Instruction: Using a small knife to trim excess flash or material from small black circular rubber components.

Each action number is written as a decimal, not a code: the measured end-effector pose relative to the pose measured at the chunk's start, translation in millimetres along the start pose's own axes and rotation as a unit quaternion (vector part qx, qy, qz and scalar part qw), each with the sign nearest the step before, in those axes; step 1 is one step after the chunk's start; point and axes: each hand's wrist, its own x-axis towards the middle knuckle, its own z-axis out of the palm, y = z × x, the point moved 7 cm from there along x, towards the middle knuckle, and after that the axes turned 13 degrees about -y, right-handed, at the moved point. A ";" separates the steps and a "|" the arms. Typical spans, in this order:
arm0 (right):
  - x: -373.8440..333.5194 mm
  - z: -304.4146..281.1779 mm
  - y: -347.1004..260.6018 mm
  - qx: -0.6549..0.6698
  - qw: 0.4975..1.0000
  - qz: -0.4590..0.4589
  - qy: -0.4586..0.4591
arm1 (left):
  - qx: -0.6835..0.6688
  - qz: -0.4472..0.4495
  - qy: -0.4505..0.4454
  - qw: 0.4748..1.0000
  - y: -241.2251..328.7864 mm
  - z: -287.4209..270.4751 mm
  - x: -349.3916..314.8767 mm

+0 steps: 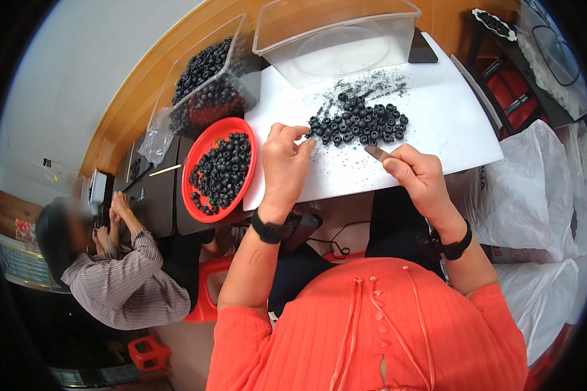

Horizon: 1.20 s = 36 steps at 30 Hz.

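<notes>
A loose pile of small black round parts with holes (359, 122) lies on the white board (346, 173) in front of me. My left hand (284, 159) is at the pile's left edge, thumb and forefinger pinched on one small black part (309, 134). In my right hand (419, 177) is a small flat blade (376, 153), gripped between thumb and fingers. Its tip points up and left, just below the pile and apart from it. Black crumbs are scattered behind and around the pile.
Left of the board stands a red plate (188, 179) of black parts. Behind it is a clear bin (231, 49) full of them; another clear bin (336, 36) stands at the back. A co-worker (120, 280) sits at left. White plastic bags (522, 189) hang at right.
</notes>
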 end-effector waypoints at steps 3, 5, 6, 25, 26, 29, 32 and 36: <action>-1.2 -2.7 -3.1 0.003 1.000 0.001 -0.002 | 0.090 -0.020 0.001 0.996 -15.0 15.8 17.6; -1.6 -3.8 -4.2 0.012 1.000 0.001 -0.005 | 0.099 -0.036 -0.010 0.994 -18.8 20.0 21.8; -1.5 -4.3 -3.1 0.015 1.000 0.004 -0.004 | 0.107 -0.054 -0.017 0.993 -21.4 20.9 22.4; 3.0 0.3 -10.4 -0.045 0.999 0.004 -0.020 | 0.135 0.090 -0.021 0.987 27.8 21.0 -33.2; 3.2 1.8 -20.0 -0.068 0.997 -0.032 -0.017 | 0.015 0.080 -0.025 0.996 19.7 18.0 -34.4; 5.1 3.0 -37.5 -0.129 0.987 -0.096 -0.021 | -0.169 0.015 -0.068 0.983 13.0 14.4 -37.3; 8.8 8.6 -44.3 -0.231 0.965 -0.119 -0.024 | -0.329 -0.055 -0.095 0.938 2.0 21.8 -42.9; 7.3 14.1 -42.4 -0.244 0.964 -0.106 0.019 | -0.498 -0.062 -0.079 0.861 -4.3 29.8 -46.1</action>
